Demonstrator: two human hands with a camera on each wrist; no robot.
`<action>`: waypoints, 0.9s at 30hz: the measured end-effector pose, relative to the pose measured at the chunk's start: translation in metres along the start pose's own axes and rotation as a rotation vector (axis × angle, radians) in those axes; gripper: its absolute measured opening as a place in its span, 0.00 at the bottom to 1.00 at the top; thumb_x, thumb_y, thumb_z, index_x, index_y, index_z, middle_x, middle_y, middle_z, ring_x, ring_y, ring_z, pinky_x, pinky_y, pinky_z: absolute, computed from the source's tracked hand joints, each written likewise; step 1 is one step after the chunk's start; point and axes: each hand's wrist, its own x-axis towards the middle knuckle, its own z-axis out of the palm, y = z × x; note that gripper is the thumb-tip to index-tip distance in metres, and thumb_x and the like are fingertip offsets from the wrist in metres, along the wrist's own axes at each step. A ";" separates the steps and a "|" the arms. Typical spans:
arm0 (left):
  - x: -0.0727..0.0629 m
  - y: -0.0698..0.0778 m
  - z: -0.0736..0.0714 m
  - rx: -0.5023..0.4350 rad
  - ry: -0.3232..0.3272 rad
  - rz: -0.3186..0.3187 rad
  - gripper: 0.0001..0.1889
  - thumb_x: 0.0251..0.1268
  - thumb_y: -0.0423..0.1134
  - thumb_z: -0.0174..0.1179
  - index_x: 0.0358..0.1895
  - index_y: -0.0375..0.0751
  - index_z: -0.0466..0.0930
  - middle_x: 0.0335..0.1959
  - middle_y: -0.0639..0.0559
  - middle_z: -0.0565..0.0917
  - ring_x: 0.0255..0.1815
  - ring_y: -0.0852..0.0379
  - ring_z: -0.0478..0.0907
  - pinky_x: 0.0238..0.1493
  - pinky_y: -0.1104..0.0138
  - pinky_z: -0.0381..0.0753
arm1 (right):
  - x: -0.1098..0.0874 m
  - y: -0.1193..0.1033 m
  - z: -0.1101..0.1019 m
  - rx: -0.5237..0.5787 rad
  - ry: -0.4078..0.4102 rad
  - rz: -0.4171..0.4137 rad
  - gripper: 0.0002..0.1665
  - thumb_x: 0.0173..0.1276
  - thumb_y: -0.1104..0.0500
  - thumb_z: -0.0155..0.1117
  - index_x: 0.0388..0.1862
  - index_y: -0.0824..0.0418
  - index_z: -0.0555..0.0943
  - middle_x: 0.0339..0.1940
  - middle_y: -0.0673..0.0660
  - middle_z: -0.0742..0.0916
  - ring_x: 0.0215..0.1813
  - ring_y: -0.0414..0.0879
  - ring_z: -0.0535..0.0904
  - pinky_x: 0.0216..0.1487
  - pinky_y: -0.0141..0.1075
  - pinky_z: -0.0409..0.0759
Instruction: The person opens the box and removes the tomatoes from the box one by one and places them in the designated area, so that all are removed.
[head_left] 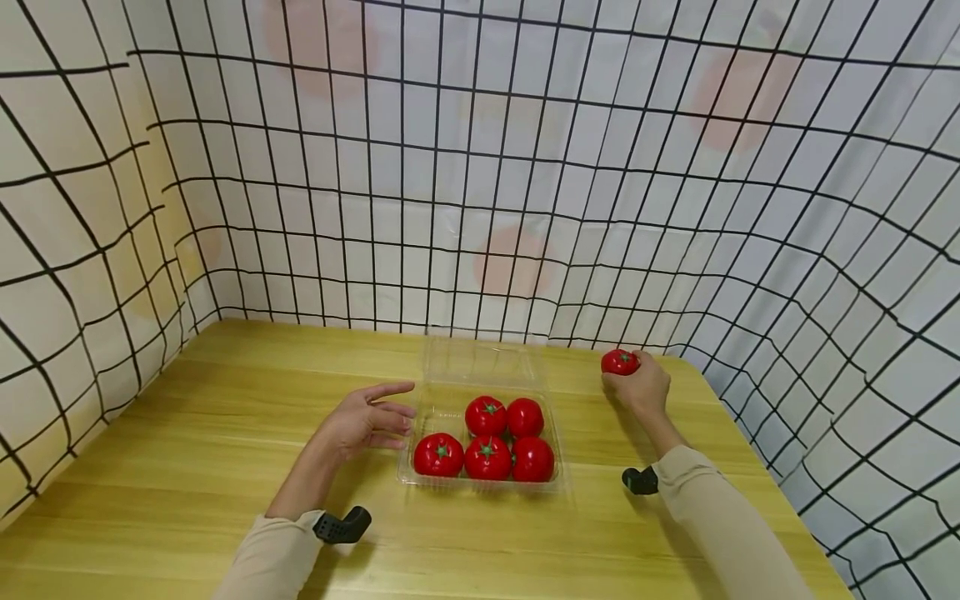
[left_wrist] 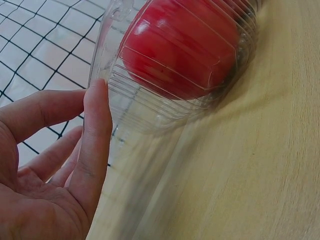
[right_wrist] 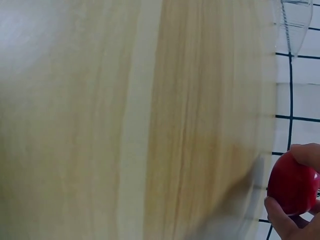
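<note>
A red tomato [head_left: 618, 362] with a green star-shaped top is pinched between the thumb and fingers of my right hand [head_left: 643, 390], at the far right of the table. The right wrist view shows this tomato [right_wrist: 292, 184] at its lower right edge. In the middle, a clear plastic clamshell box [head_left: 442, 414] holds several more tomatoes [head_left: 487, 457], and its hinged lid [head_left: 483, 363] lies back away from me. My left hand [head_left: 367, 423] is at the box's left side, fingers extended. From the left wrist, fingertips show right at the box's rim [left_wrist: 100, 60].
The wooden table [head_left: 247, 400] runs up to a white cloth wall [head_left: 450, 183] with a black grid pattern at the back and sides. A dark wrist device [head_left: 342, 526] sits at the left cuff, another [head_left: 640, 481] at the right.
</note>
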 end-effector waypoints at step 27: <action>0.000 -0.002 -0.002 -0.015 -0.003 0.009 0.36 0.66 0.25 0.62 0.77 0.36 0.62 0.51 0.38 0.84 0.38 0.56 0.87 0.39 0.60 0.90 | -0.005 0.002 -0.001 -0.029 -0.102 -0.024 0.41 0.59 0.56 0.72 0.68 0.72 0.70 0.64 0.75 0.78 0.65 0.71 0.71 0.65 0.63 0.74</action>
